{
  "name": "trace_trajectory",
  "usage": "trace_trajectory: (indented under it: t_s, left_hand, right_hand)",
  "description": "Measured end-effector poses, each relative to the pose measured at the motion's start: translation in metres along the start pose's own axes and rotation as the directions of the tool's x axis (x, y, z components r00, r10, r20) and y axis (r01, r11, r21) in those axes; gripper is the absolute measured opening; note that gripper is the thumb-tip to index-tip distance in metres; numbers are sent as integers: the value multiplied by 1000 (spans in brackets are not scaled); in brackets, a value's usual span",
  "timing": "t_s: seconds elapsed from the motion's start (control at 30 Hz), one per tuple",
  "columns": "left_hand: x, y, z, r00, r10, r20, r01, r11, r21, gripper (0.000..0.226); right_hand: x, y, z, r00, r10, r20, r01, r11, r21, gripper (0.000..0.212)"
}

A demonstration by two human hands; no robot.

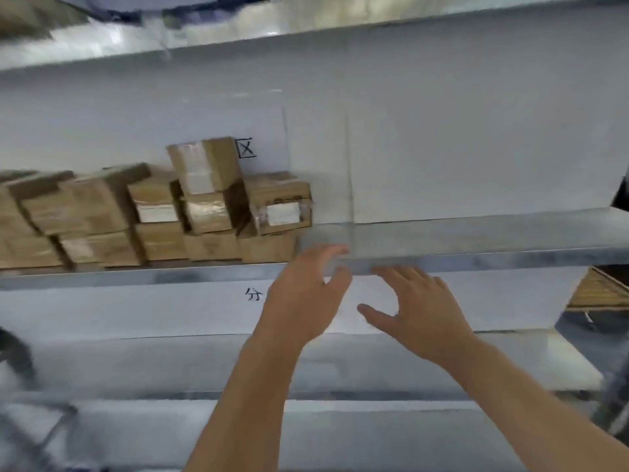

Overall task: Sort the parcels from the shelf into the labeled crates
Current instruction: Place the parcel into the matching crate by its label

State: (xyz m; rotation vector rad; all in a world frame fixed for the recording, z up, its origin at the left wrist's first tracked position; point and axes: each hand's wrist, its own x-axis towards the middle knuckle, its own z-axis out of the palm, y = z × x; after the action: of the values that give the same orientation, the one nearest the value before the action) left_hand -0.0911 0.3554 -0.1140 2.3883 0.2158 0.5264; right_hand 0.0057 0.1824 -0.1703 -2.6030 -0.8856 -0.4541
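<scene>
On the middle shelf [442, 233] of a grey metal rack, toward its left half, brown cardboard parcels [153, 216] sit stacked in about two layers, several bearing white labels and clear tape. One taped parcel [204, 166] stands tilted atop the stack, leaning against the white backing sheet [442, 131]; a labelled parcel [279, 206] forms the stack's right end. Right of the stack the shelf surface is bare metal. Both bare hands are raised before the shelf's front edge [476, 260], right of the parcels and touching none of them. Left hand [303, 294]: fingers spread and relaxed, tips at the level of the shelf lip, holding nothing. Right hand [415, 308]: fingers splayed apart, thumb extended toward the left hand, likewise holding nothing. A black handwritten character [245, 148] shows on the backing sheet just right of the top parcel; another character [253, 294] is written on the white sheet below the shelf edge, beside the left hand. Motion blur softens the outer regions, and no labelled crates can be made out.
</scene>
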Motion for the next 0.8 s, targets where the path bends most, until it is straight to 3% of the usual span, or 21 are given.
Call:
trace_trajectory:
  t_s: [0.1, 0.17, 0.2, 0.27, 0.33, 0.4, 0.57, 0.7, 0.8]
  left_hand:
    - [6, -34, -58, 985, -4, -173, 2, 1000, -11, 34]
    - [19, -49, -85, 952, -20, -304, 2, 998, -59, 32]
    - [29, -54, -94, 933, -51, -357, 17, 995, -99, 31]
    - [50, -57, -104, 918, -122, -378, 42, 976, -212, 38]
    - [73, -60, -105, 934, -176, -310, 90, 958, -273, 55]
    - [92, -61, -102, 944, -240, -225, 176, 946, -271, 65]
    - [114, -55, -95, 944, -296, -149, 250, 931, -265, 69]
    - [109, -43, -90, 953, -269, -140, 227, 940, -255, 66]
    - [91, -28, -84, 950, -254, -183, 175, 915, -364, 48]
  right_hand:
    - [41, -61, 9, 997, -69, -38, 73, 992, 107, 66]
    - [70, -89, 7, 999, -4, -52, 19, 951, 309, 54]
    - [85, -101, 3, 996, 88, -32, -60, 860, 507, 45]
    - [118, -118, -10, 949, 307, 71, -234, 538, 810, 33]
    - [149, -126, -20, 877, 431, 211, -362, 304, 881, 35]
    - [172, -127, -25, 833, 451, 321, -441, 191, 877, 39]
    - [187, -126, -34, 817, 345, 462, -519, 93, 850, 54]
    - [179, -125, -44, 829, 365, 425, -503, 151, 851, 55]
    - [156, -119, -53, 839, 379, 391, -487, 200, 850, 45]
